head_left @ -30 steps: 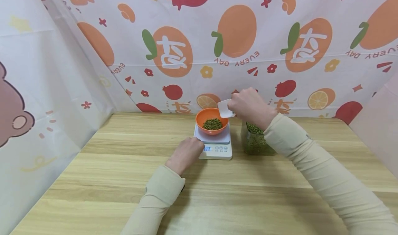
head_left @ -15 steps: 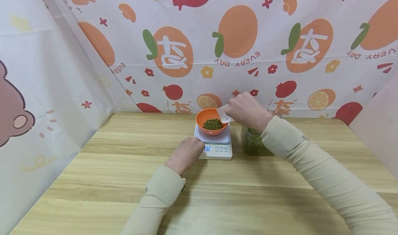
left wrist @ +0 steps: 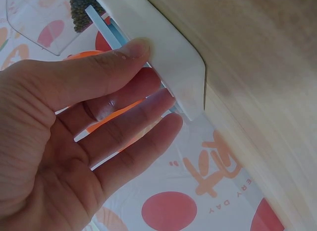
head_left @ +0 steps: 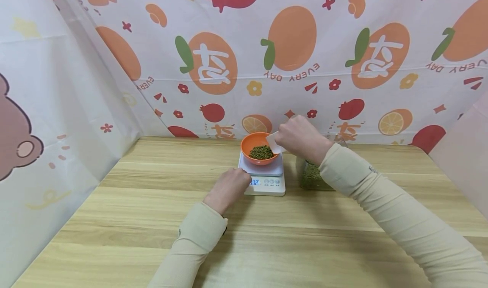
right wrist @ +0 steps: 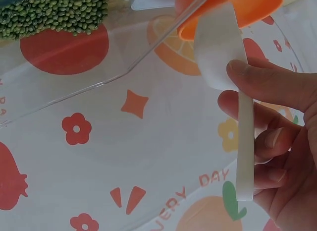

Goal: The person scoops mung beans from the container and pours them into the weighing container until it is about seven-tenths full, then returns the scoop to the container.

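My right hand (head_left: 300, 139) grips a white scoop (right wrist: 218, 52), thumb and fingers on its handle. The scoop's bowl tips over the right rim of an orange bowl (head_left: 254, 141). Green mung beans (head_left: 261, 152) lie in that bowl, which sits on a white kitchen scale (head_left: 272, 189) with lit blue digits. At the scale's front left corner is my left hand (head_left: 230, 188), overlapping part of the display. In the left wrist view its thumb and loosely extended fingers (left wrist: 131, 119) touch the scale's edge.
A clear container (head_left: 312, 178) of mung beans stands right of the scale, partly behind the right forearm. Fruit-printed cloth (head_left: 251, 46) hangs along the back edge of the wooden table (head_left: 126, 203), and more cloth hangs at both sides.
My right hand has moved slightly down and left, tilting the scoop further into the orange bowl. The digits on the scale have changed. My left hand has stayed in place.
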Tool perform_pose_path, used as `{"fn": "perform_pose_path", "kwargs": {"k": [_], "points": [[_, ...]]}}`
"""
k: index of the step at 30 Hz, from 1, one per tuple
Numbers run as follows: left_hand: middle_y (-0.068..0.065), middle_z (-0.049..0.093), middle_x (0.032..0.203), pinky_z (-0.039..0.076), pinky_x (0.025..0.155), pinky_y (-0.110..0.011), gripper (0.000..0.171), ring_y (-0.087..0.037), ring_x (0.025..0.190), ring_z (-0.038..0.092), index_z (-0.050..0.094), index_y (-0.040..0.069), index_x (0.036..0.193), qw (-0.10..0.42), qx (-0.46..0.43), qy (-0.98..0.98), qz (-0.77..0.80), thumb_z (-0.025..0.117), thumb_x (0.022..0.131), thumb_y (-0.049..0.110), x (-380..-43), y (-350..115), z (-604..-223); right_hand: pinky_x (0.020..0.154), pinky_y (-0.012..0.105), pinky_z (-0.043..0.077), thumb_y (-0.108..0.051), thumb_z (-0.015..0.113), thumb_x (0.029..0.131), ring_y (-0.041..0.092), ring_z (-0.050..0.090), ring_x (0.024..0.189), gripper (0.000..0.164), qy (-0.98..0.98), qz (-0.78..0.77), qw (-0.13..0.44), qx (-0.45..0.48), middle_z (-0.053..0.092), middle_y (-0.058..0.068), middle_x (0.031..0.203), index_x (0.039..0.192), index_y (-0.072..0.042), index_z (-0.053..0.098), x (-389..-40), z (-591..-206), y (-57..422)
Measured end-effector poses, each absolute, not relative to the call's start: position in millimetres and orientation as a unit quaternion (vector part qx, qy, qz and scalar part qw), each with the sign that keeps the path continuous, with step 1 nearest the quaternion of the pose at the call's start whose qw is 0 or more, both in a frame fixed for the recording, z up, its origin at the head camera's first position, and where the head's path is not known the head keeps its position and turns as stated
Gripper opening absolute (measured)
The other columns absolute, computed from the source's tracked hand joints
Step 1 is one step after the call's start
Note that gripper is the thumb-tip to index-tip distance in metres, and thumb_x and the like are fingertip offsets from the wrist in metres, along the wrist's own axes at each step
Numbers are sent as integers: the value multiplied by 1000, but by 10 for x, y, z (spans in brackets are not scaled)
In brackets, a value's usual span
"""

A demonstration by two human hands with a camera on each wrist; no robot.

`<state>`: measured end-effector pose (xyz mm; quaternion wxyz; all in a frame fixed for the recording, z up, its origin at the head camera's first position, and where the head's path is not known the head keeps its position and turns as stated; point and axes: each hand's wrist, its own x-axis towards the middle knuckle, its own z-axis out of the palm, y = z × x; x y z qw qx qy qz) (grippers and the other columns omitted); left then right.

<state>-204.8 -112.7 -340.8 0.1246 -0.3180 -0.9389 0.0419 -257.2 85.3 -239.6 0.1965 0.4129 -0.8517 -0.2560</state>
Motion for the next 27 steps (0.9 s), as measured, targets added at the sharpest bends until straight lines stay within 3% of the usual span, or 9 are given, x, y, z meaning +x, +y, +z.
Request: {"fn": "perform_pose_path", "kwargs": {"k": [8,16,27], "points": [[-7,64,69,49,51,-28,7,-14,53,50,68,3,82,115,-312,-942,43,63,78,-1,-2042,-1124,-3401,43,29,45,-1,65,76,18,43,44,13,-847,-257,203,418,60,3,60,76,-12,70,-2567,-2403,842],[-7,63,67,48,50,-29,7,-14,52,49,67,3,79,127,-319,-938,41,62,78,-2,-2050,-1127,-3405,41,28,42,4,60,75,16,42,43,21,-848,-255,207,415,49,0,51,70,-15,67,-2581,-2413,838],[-7,63,65,48,49,-30,7,-14,51,50,67,4,76,132,-324,-936,39,63,77,-2,-2062,-1130,-3421,41,27,43,1,63,76,16,42,44,17,-852,-264,199,406,53,1,54,70,-14,67,-2574,-2416,833]]}}
